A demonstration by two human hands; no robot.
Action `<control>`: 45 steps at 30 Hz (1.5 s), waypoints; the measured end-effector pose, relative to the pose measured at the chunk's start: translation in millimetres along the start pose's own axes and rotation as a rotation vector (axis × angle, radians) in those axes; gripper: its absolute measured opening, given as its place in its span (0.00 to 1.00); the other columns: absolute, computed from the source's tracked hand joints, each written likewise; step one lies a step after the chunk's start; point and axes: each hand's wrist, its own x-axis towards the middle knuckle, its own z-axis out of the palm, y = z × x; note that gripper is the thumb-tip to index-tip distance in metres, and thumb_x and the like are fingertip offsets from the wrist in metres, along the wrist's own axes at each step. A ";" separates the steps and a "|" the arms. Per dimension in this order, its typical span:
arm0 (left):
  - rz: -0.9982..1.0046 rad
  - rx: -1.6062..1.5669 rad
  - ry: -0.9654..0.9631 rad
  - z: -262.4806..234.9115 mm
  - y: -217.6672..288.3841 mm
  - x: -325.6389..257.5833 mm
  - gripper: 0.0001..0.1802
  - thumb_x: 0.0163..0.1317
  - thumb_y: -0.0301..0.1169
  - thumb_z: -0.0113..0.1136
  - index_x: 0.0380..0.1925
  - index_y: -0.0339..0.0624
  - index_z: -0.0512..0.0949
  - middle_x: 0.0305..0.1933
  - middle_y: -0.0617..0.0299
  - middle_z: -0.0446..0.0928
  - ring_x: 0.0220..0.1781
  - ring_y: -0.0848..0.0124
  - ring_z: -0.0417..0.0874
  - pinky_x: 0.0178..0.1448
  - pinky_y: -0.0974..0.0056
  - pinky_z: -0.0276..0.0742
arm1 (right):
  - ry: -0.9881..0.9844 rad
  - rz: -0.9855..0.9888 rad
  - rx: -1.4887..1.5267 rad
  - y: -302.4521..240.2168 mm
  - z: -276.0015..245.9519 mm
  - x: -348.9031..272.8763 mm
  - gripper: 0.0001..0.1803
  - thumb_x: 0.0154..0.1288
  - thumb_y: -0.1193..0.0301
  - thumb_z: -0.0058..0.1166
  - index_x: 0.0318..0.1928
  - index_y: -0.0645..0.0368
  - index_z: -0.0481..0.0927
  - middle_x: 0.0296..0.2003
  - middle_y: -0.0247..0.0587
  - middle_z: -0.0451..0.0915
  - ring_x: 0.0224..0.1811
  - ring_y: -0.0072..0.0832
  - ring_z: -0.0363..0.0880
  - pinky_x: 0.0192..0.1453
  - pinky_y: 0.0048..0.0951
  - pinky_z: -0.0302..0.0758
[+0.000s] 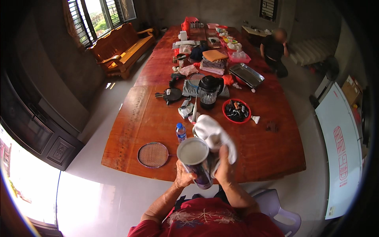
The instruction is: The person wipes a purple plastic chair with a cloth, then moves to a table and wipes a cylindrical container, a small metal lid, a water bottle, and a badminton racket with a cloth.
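Note:
At the near edge of the table, my left hand (pixel 183 175) is wrapped round the lower side of a dark cylindrical canister (pixel 202 173) with a pale round top. I cannot tell whether that top is a lid or an opening. My right hand (pixel 225 169) is closed on a white cloth (pixel 211 130), which bunches up beside the canister and is slightly blurred. Just beyond the canister, a small water bottle (pixel 181 132) with a blue cap stands upright. A badminton racket (pixel 153 155) lies to the left, its handle end hidden behind the canister and my left hand.
On the long red-brown table (pixel 130 122) sit a black-lidded blender jug (pixel 208 93), a red bowl (pixel 249 107) of small dark items, a shuttlecock (pixel 256 119), a metal tray (pixel 248 75) and folded cloths (pixel 214 63). A purple chair (pixel 276 207) is at my right. Another person (pixel 274 49) is at the far right.

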 end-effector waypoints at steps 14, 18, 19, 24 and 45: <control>0.192 -0.240 0.408 -16.1 22.1 53.7 0.46 0.50 0.70 0.45 0.55 0.41 0.66 0.49 0.54 0.74 0.47 0.62 0.77 0.52 0.57 0.75 | -0.108 0.509 0.191 68.5 -45.8 -68.4 0.30 0.65 0.63 0.48 0.63 0.63 0.57 0.56 0.45 0.65 0.59 0.29 0.63 0.61 0.31 0.62; 0.155 -0.315 0.357 -8.4 23.6 58.4 0.36 0.61 0.57 0.48 0.60 0.45 0.57 0.50 0.57 0.71 0.47 0.68 0.76 0.48 0.63 0.78 | -0.034 0.334 0.042 64.2 -52.5 -62.4 0.32 0.63 0.59 0.51 0.62 0.62 0.59 0.53 0.44 0.67 0.55 0.30 0.66 0.60 0.31 0.64; 0.052 -0.357 0.282 3.7 35.9 57.9 0.36 0.61 0.54 0.50 0.60 0.42 0.58 0.51 0.58 0.71 0.50 0.68 0.75 0.50 0.61 0.76 | -0.039 0.293 0.009 64.2 -55.9 -55.8 0.32 0.62 0.58 0.51 0.61 0.62 0.59 0.53 0.44 0.67 0.54 0.30 0.66 0.59 0.31 0.64; 0.105 0.072 0.357 16.2 39.5 43.2 0.41 0.47 0.49 0.66 0.56 0.40 0.60 0.47 0.55 0.72 0.45 0.65 0.76 0.48 0.60 0.75 | -0.221 -0.134 -0.618 59.2 -55.9 -56.8 0.26 0.55 0.74 0.58 0.54 0.62 0.66 0.43 0.51 0.69 0.45 0.40 0.72 0.48 0.35 0.70; 0.191 -0.001 0.197 -37.3 19.2 -56.9 0.51 0.37 0.52 0.70 0.60 0.40 0.59 0.54 0.56 0.68 0.52 0.61 0.72 0.55 0.56 0.71 | -0.648 0.491 -0.003 10.7 22.9 3.0 0.18 0.65 0.65 0.47 0.52 0.60 0.73 0.41 0.39 0.75 0.42 0.24 0.73 0.47 0.26 0.71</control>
